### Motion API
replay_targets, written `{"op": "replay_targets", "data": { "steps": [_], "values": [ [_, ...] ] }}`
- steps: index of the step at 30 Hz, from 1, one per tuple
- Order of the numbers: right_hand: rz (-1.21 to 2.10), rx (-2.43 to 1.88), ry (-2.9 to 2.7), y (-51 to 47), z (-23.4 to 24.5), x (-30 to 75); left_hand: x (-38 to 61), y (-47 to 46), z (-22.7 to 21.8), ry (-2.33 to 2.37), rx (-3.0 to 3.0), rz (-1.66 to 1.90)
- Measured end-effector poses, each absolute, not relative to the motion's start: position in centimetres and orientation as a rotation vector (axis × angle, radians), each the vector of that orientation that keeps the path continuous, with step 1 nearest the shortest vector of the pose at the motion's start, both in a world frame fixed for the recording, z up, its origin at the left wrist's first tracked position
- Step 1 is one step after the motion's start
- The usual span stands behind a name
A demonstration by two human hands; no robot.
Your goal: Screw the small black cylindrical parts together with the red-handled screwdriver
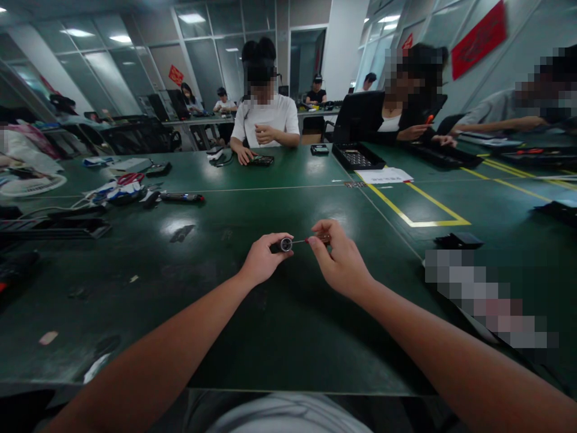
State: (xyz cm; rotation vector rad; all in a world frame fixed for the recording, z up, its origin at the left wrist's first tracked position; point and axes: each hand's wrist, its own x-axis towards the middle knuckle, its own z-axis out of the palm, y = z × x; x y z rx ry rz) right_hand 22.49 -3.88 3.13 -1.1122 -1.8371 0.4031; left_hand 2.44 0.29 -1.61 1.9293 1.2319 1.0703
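Over the green table my left hand point(265, 258) grips a small dark cylindrical part point(285, 245), its round silver-rimmed end turned toward me. What kind of part it is I cannot make out. A screwdriver point(323, 239) with a reddish-brown handle lies in the closed fingers of my right hand point(338, 258). Its thin shaft points left, and the tip meets or nearly meets the side of the cylinder. The fingers of my left hand partly cover the cylinder's body.
On the green table point(216, 325), a dark pen-shaped tool point(183, 198) and red-handled scissors point(130, 178) lie left. A black tray point(358, 157), white paper point(384, 175) and yellow tape lines are at the right back. A person in a white shirt point(265, 120) works opposite.
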Motion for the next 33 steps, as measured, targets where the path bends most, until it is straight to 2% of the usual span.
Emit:
{"op": "replay_targets", "data": {
  "steps": [7, 14, 23, 33],
  "values": [
    [0.514, -1.129, -1.632, -3.5, 2.5, 22.3, 2.5, -0.1, -1.3, 1.240, 2.042, 1.020],
    [1.168, -1.033, -0.993, -1.5, 1.6, 22.4, 2.7, -0.5, -0.5, 1.298, 2.085, 1.003],
    [0.708, -1.115, -1.347, -2.4, 1.8, 22.5, 2.9, -0.6, -0.4, 1.306, 2.074, 1.000],
    [0.518, -1.089, -1.735, -3.5, 2.8, 22.6, 2.4, 0.0, -1.2, 1.291, 2.033, 1.049]
  ]
}}
